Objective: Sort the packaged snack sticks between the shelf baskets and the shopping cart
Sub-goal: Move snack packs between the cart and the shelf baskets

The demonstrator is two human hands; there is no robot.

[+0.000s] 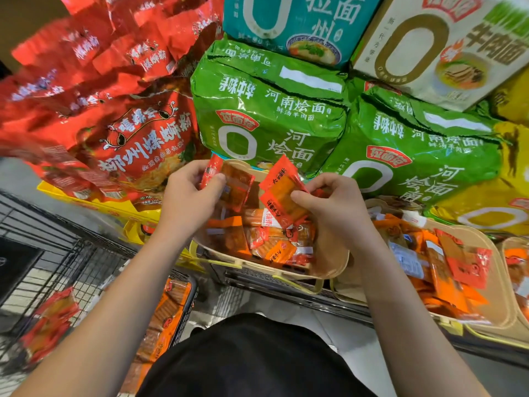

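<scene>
Mid-sort: the left hand (pixel 189 193) pinched 1 snack packet (pixel 229 181) and the right hand (pixel 329 204) gripped another packet (pixel 282 193), both over the beige basket (pixel 332 270), which remained heaped. The cart (pixel 86 270) below already held several packets (pixel 48 325). Plenty left. Packet labels blurred; the neighbouring basket (pixel 498 305) was cut off.

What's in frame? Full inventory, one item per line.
Red bags: many, red, stacked upper left.
Green packs: two or more, green, shelf centre.
Teal pack: one, teal, top centre.
White pack: one, white and gold, top right.
Yellow packs: some, yellow, right.
Baskets: at least two, beige, on the shelf, filled with snack sticks.
Cart: one, black wire, lower left, holding snack packs.
Hands: left holds a red packet; right holds an orange packet, above the centre basket.
</scene>
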